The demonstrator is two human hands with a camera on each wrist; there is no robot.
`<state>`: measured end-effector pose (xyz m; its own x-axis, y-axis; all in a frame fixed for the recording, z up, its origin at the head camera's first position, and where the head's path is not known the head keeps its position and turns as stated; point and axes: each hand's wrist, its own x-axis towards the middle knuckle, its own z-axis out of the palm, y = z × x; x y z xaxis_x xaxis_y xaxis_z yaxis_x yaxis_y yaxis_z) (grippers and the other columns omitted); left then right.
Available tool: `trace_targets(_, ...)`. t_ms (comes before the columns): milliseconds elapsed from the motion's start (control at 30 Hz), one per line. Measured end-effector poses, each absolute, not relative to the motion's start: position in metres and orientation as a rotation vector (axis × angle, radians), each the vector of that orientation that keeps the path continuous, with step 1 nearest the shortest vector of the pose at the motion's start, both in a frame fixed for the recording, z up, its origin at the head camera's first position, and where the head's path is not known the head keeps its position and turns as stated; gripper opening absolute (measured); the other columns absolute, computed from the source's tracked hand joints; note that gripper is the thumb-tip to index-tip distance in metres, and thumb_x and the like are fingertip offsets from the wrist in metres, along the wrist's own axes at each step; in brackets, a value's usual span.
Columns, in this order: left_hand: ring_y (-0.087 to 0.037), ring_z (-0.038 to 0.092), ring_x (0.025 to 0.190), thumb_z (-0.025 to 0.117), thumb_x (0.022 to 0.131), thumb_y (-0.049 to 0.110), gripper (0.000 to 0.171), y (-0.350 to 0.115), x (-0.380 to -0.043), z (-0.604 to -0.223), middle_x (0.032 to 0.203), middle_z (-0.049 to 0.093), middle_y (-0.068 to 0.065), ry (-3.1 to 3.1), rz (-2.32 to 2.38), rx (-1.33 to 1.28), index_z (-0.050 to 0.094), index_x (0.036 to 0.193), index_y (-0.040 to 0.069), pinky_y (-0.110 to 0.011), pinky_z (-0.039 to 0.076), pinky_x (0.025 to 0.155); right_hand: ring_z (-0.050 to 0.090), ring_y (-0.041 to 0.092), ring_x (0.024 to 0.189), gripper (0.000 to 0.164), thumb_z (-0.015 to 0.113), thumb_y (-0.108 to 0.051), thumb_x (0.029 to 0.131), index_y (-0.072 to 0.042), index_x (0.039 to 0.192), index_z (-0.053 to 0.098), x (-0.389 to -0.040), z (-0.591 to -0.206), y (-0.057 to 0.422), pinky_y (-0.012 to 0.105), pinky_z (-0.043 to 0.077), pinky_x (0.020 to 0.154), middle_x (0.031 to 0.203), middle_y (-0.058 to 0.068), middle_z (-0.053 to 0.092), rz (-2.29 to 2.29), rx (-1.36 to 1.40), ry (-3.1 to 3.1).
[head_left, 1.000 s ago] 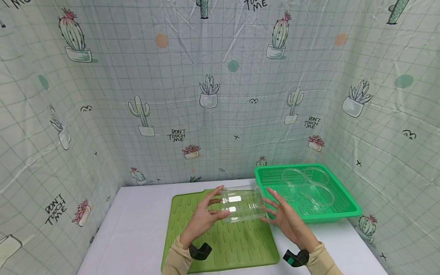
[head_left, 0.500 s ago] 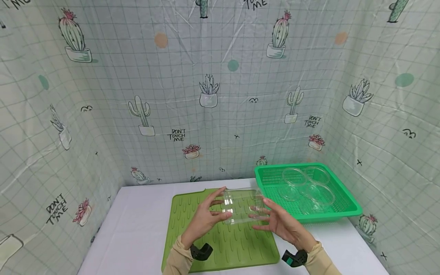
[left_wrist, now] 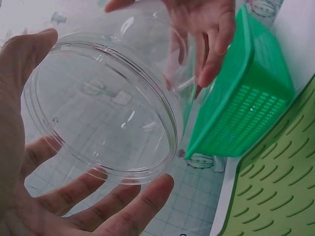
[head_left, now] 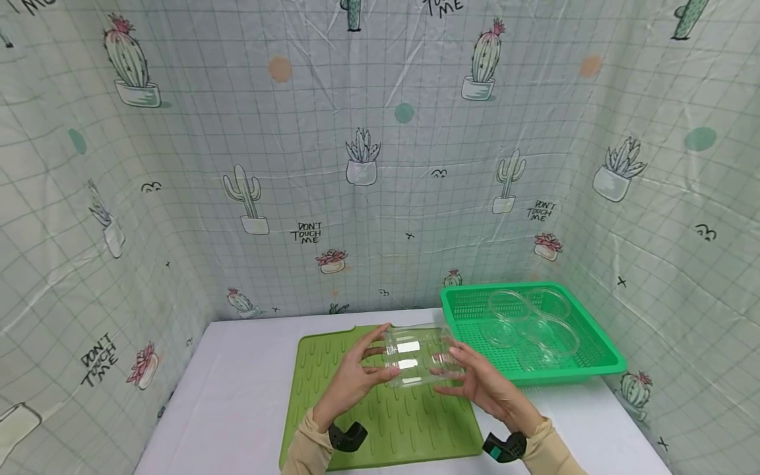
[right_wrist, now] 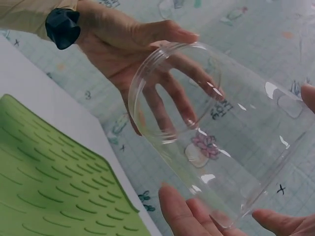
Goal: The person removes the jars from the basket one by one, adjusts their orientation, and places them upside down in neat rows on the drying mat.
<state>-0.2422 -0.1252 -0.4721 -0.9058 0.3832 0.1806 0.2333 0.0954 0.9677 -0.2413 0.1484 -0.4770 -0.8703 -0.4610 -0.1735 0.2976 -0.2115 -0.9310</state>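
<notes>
A clear, see-through jar (head_left: 419,356) lies sideways in the air above the green mat, held between both hands. Its ridged, threaded mouth faces my left hand (head_left: 350,381), whose thumb and fingers are spread around that rim. In the left wrist view the round opening (left_wrist: 101,105) shows no lid and nothing inside. At the other end, my right hand (head_left: 491,390) holds the jar's base, thumb on the near side and fingers behind and below. The right wrist view shows the jar's smooth wall (right_wrist: 236,137) between the two hands.
A green perforated basket (head_left: 537,379) stands at the back right with several clear round containers (head_left: 555,343) in it. A green ridged mat (head_left: 392,429) lies on the white table (head_left: 220,396). Cactus-patterned cloth (head_left: 380,218) hangs behind and at both sides.
My right hand has shifted slightly left and closed further around the jar's base, from looser, spread fingers. The jar's reflections have changed; my left hand has barely moved.
</notes>
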Motion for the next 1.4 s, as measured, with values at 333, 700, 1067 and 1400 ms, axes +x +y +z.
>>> trace_targets(333, -0.034, 0.040, 0.136, 0.074, 0.085, 0.026, 0.075, -0.135, -0.243, -0.486, 0.155, 0.031, -0.002, 2.189, 2.000, 0.595, 0.033, 0.147, 0.040, -0.040, 0.050, 0.095, 0.034, 0.045, 0.137, 0.080, 0.046, -0.032, 0.101, -0.011, 0.154, -0.009, -0.245, -0.477, 0.134, 0.051, 0.044, 0.100, 0.157, 0.025, 0.007, -2.136, -0.174, 1.626)
trace_targets(700, -0.032, 0.038, 0.138, 0.064, 0.091, 0.041, 0.065, -0.152, -0.220, -0.505, 0.154, 0.034, -0.007, 2.476, 1.810, 0.473, 0.034, 0.149, 0.032, -0.047, 0.041, 0.105, 0.038, 0.043, 0.133, 0.073, 0.056, -0.028, 0.096, -0.016, 0.154, 0.014, -0.248, -0.482, 0.122, 0.051, 0.047, 0.097, 0.155, 0.025, 0.021, -2.095, -0.159, 1.891)
trace_targets(1067, -0.039, 0.058, 0.107, 0.070, 0.086, 0.024, 0.030, -0.208, -0.156, -0.575, 0.116, 0.062, -0.019, 3.150, 0.880, 0.354, 0.069, 0.109, 0.006, -0.054, 0.049, 0.086, 0.041, 0.044, 0.132, 0.085, 0.073, -0.039, 0.084, -0.025, 0.152, 0.024, -0.273, -0.488, 0.079, 0.051, 0.048, 0.093, 0.152, 0.021, 0.030, -1.820, -0.157, 2.454)
trace_targets(1400, -0.021, 0.050, 0.079, 0.075, 0.077, 0.020, 0.017, -0.224, -0.151, -0.600, 0.090, 0.056, -0.004, 3.236, 0.769, 0.193, 0.073, 0.091, 0.010, -0.036, 0.043, 0.065, 0.041, 0.043, 0.130, 0.094, 0.079, -0.040, 0.077, -0.015, 0.152, 0.028, -0.305, -0.507, 0.009, 0.059, 0.044, 0.094, 0.149, 0.021, 0.033, -1.645, -0.284, 2.731)
